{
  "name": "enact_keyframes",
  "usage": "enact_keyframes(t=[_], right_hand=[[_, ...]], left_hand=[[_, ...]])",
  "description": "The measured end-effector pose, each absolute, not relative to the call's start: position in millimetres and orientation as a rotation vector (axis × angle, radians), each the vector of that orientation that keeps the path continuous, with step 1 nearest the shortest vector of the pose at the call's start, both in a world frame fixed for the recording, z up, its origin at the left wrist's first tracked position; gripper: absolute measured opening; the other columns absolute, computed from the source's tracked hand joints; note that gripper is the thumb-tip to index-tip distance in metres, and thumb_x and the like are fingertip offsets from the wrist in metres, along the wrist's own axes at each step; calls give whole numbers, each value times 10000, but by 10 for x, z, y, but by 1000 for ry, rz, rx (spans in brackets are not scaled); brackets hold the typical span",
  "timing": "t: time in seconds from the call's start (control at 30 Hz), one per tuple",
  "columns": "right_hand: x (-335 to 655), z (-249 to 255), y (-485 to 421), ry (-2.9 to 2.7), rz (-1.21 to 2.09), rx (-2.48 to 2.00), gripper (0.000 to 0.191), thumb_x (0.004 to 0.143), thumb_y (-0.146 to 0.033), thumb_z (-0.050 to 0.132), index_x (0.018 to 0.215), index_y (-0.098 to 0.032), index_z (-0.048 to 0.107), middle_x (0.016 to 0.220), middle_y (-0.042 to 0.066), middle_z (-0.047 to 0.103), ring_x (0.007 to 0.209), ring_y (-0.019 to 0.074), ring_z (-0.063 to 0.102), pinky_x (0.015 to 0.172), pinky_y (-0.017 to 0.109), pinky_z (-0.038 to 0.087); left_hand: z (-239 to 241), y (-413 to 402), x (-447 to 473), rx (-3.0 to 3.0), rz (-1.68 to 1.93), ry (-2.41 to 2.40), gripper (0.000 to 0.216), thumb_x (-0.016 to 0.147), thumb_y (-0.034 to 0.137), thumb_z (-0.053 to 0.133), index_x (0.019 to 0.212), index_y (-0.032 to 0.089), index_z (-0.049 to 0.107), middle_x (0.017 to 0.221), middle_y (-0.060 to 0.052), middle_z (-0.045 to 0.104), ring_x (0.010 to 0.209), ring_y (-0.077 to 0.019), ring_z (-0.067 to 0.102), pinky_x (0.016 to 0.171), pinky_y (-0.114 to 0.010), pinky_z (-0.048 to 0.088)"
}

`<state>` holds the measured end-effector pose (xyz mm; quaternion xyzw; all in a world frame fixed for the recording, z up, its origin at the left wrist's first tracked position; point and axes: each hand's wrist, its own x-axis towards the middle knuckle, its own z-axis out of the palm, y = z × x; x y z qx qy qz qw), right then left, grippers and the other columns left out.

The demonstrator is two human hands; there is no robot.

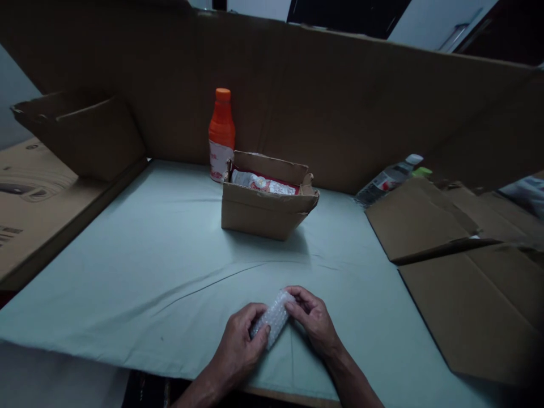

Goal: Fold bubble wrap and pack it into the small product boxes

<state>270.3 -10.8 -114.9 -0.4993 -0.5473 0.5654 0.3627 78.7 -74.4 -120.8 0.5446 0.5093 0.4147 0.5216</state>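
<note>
A small roll of bubble wrap (273,319) lies low over the pale green cloth (170,266) near the front edge. My left hand (240,344) curls its fingers around the roll's near end. My right hand (312,318) pinches the far end with fingertips and thumb. Further back stands a small open cardboard box (266,207) with a red and white packet (263,183) inside. Just behind the box's left corner an orange bottle (221,134) with an orange cap stands upright.
A tall cardboard wall (340,96) runs along the back. Flattened cardboard sheets (467,272) cover the right side, with a clear plastic bottle (389,178) lying at their far end. Another cardboard box (85,136) sits at the left, over a printed carton (34,198).
</note>
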Motion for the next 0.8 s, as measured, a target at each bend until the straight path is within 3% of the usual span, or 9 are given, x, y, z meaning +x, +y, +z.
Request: enact_keyframes(t=[0.33, 0.8], right_hand=[[2668, -1075, -107, -1397, 1447, -1336, 403, 713, -530, 794, 894, -181, 704, 766, 19, 653, 687, 166, 574, 655, 264, 485], [2475, -1042, 12, -1495, 1568, -1204, 372, 778, -523, 752, 880, -174, 673, 776, 15, 632, 722, 164, 573, 678, 266, 458]], left_hand=[[-1232, -749, 799, 1330, 1036, 1230, 221, 821, 199, 545, 1000, 165, 669, 900, -56, 694, 807, -186, 608, 733, -281, 441], [-1045, -597, 458, 1302, 976, 1291, 257, 813, 236, 525, 1005, 157, 677, 930, -60, 709, 868, -195, 636, 781, -285, 460]])
